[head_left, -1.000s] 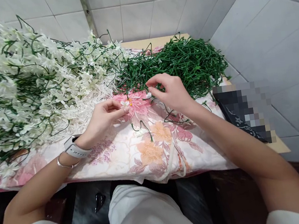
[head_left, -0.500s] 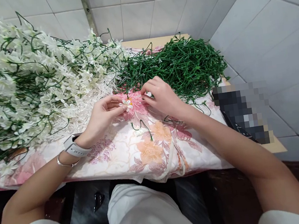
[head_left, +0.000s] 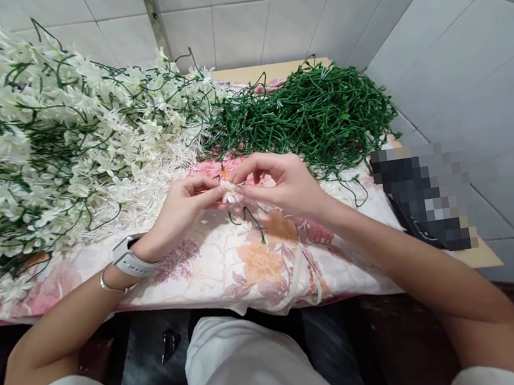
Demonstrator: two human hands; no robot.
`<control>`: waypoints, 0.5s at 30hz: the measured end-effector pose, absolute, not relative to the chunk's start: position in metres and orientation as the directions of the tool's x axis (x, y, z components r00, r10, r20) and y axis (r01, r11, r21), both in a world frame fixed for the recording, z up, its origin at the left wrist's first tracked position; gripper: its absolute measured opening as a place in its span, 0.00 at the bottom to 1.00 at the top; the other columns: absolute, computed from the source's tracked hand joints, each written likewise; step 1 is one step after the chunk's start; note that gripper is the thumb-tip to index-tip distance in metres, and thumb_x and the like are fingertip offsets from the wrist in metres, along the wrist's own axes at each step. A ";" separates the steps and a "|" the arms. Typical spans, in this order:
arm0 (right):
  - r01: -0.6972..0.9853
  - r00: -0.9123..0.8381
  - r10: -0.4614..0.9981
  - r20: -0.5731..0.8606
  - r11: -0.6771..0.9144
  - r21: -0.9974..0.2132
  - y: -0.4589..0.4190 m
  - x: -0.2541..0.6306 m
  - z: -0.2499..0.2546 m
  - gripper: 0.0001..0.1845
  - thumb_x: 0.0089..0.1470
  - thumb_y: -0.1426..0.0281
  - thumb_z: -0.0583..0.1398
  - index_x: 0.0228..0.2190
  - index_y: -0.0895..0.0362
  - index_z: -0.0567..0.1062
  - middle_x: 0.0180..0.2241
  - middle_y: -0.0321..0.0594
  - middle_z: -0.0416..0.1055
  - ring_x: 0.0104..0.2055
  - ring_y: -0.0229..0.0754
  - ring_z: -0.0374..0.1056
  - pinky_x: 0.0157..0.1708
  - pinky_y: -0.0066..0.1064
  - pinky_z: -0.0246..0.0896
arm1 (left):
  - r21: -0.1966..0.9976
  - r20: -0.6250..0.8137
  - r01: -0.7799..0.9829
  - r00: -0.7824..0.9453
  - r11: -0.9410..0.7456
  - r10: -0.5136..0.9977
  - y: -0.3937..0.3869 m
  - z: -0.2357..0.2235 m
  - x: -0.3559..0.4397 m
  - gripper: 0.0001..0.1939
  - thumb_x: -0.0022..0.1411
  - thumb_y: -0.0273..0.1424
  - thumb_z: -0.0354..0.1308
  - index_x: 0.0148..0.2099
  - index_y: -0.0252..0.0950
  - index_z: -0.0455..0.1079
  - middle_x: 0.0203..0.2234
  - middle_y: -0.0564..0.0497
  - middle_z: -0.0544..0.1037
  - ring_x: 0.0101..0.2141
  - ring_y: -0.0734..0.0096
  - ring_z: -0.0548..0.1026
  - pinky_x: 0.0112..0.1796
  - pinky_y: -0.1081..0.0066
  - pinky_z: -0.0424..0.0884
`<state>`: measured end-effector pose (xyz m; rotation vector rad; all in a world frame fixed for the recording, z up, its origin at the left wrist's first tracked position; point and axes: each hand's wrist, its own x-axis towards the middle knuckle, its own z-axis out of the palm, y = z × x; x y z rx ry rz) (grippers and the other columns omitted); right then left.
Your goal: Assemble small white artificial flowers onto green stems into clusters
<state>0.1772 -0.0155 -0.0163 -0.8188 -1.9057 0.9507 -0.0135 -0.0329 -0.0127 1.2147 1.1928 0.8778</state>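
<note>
Both hands meet over the flowered cloth point(head_left: 210, 269) at the table's middle. My left hand point(head_left: 178, 213), with a white watch on its wrist, pinches a small white artificial flower point(head_left: 227, 190) between thumb and fingertips. My right hand point(head_left: 285, 185) pinches the same flower from the right, and a thin green stem point(head_left: 248, 216) hangs below it onto the cloth. A big heap of white flower sprays point(head_left: 48, 139) lies to the left. A pile of bare green stems point(head_left: 317, 114) lies behind my right hand.
A dark blurred object point(head_left: 422, 195) rests on the table's right edge. Tiled walls close the back and the right side. My white-clad knees sit below the table's front edge.
My right hand has come down and left from the green pile with a stem to meet my left hand at the white flower.
</note>
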 end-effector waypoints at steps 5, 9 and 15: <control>0.201 -0.412 0.752 0.515 0.626 -0.753 -0.016 0.178 -0.019 0.03 0.52 0.72 0.62 0.29 0.54 0.78 0.36 0.38 0.76 0.42 0.40 0.71 0.44 0.36 0.65 | 0.983 -0.173 0.089 0.173 0.160 0.969 -0.034 -0.013 -0.014 0.10 0.49 0.34 0.67 0.29 0.31 0.74 0.24 0.53 0.75 0.25 0.78 0.74 0.31 0.77 0.71; 0.266 -0.419 0.716 0.558 0.685 -0.678 -0.017 0.177 -0.022 0.04 0.52 0.73 0.62 0.30 0.54 0.78 0.37 0.39 0.74 0.42 0.41 0.71 0.44 0.36 0.65 | 0.986 -0.157 0.075 0.179 0.146 0.971 -0.034 -0.013 -0.015 0.11 0.49 0.34 0.67 0.29 0.31 0.74 0.25 0.53 0.75 0.26 0.78 0.74 0.31 0.77 0.72; 0.399 -0.423 0.658 0.623 0.753 -0.524 -0.019 0.174 -0.027 0.07 0.55 0.73 0.59 0.29 0.53 0.76 0.36 0.41 0.74 0.40 0.43 0.68 0.41 0.39 0.64 | 0.986 -0.168 0.052 0.171 0.161 0.971 -0.036 -0.011 -0.013 0.11 0.49 0.35 0.67 0.30 0.31 0.75 0.27 0.51 0.76 0.28 0.76 0.74 0.33 0.75 0.74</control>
